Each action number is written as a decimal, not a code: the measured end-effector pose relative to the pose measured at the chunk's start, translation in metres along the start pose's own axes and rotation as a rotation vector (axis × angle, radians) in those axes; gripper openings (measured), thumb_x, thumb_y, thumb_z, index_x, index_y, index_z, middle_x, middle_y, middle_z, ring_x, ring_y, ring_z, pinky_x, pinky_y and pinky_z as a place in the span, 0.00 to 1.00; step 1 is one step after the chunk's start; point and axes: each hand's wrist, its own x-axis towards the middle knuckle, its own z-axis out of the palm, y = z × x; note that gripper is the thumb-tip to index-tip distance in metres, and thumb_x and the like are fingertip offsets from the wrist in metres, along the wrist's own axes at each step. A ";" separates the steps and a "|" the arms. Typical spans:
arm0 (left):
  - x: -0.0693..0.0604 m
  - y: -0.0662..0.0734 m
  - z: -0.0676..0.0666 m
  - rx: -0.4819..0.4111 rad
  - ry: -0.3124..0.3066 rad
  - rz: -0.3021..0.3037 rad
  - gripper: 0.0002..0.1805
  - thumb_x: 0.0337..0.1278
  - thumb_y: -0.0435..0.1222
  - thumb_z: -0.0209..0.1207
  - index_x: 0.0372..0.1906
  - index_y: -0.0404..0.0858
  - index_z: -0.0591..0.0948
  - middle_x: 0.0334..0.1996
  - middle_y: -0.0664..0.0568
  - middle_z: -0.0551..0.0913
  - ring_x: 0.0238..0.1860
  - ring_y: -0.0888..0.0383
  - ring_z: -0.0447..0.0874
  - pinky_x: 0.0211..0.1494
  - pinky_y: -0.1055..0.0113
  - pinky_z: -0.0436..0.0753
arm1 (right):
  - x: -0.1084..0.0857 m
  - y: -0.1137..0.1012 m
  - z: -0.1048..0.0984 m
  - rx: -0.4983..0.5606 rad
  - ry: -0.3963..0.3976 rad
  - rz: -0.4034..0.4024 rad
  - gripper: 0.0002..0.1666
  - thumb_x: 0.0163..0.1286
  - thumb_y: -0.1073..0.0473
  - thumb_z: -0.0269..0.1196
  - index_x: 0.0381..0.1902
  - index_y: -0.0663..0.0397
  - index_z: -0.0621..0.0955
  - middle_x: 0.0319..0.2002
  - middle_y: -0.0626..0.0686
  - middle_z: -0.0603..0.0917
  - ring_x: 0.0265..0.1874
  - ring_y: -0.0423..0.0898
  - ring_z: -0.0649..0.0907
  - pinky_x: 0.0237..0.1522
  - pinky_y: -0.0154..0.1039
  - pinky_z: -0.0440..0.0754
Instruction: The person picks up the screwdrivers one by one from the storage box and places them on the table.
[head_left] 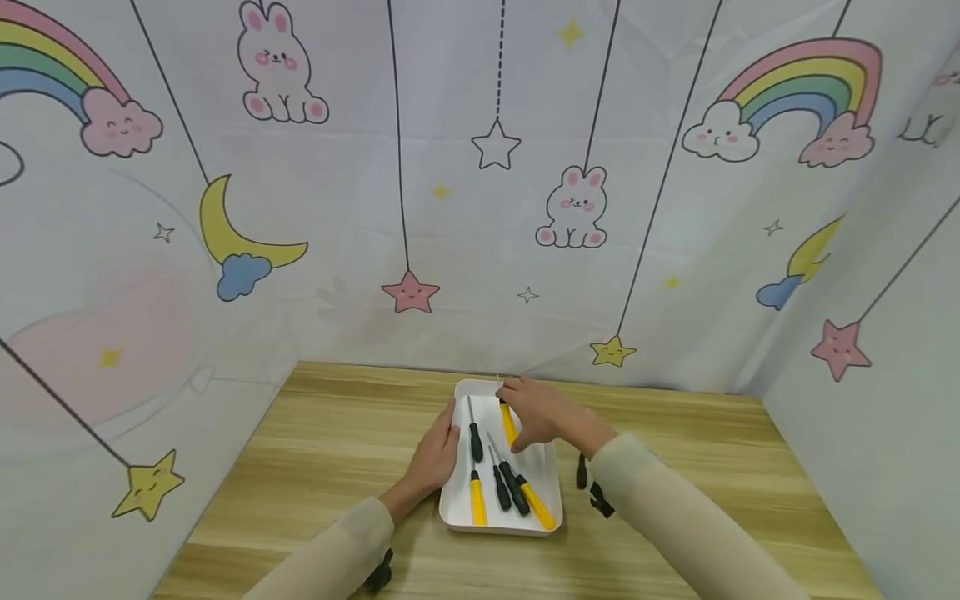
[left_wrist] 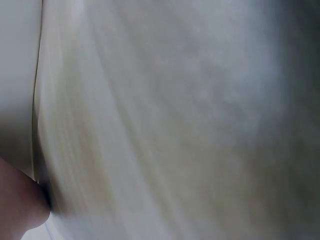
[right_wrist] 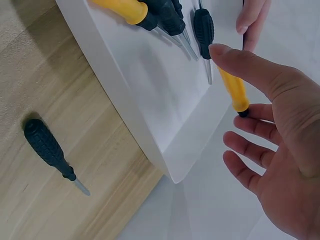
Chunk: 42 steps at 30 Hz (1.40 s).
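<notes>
Head view shows a white tray lying on a wood-grain table, with both hands at it. At the far end of the tray, the right hand pinches a yellow screwdriver lengthwise, its thumb by the butt of the handle and a fingertip by the black collar; the remaining fingers lie apart from the tool. Its shaft points toward the far rim, though I cannot tell whether the tool touches the tray floor. The left hand is against the tray's left side, and I cannot tell whether it clasps the wall or merely rests there. Inside the tray, a black screwdriver lies just beyond a second yellow-handled one near the left wall. To their right, two more black handles sit side by side, and a third yellow handle slants toward the near right corner. Outside, right of the tray, a short black screwdriver lies directly on the wood. Pale sleeves cover both forearms, and a white backdrop printed with rabbits, stars and rainbows stands behind the table. The left wrist view is mostly blurred.
</notes>
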 end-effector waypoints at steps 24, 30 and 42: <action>-0.005 -0.004 0.000 -0.015 0.021 0.026 0.30 0.84 0.30 0.42 0.84 0.29 0.55 0.82 0.35 0.59 0.81 0.38 0.57 0.83 0.42 0.57 | -0.017 0.004 0.007 0.134 0.187 -0.068 0.59 0.55 0.37 0.82 0.76 0.60 0.71 0.71 0.57 0.73 0.69 0.55 0.74 0.71 0.53 0.75; -0.004 -0.005 0.002 -0.006 0.025 0.037 0.30 0.84 0.30 0.42 0.84 0.29 0.55 0.82 0.36 0.58 0.81 0.37 0.57 0.83 0.43 0.57 | -0.023 0.008 0.006 0.167 0.202 -0.083 0.59 0.55 0.35 0.81 0.75 0.60 0.72 0.70 0.57 0.74 0.68 0.56 0.75 0.70 0.54 0.76; 0.003 -0.002 0.005 -0.014 0.028 0.047 0.31 0.84 0.30 0.42 0.84 0.28 0.55 0.82 0.36 0.58 0.82 0.38 0.56 0.83 0.43 0.57 | -0.040 0.025 -0.008 0.194 0.273 -0.073 0.58 0.56 0.35 0.81 0.75 0.61 0.73 0.70 0.57 0.75 0.68 0.56 0.75 0.67 0.54 0.79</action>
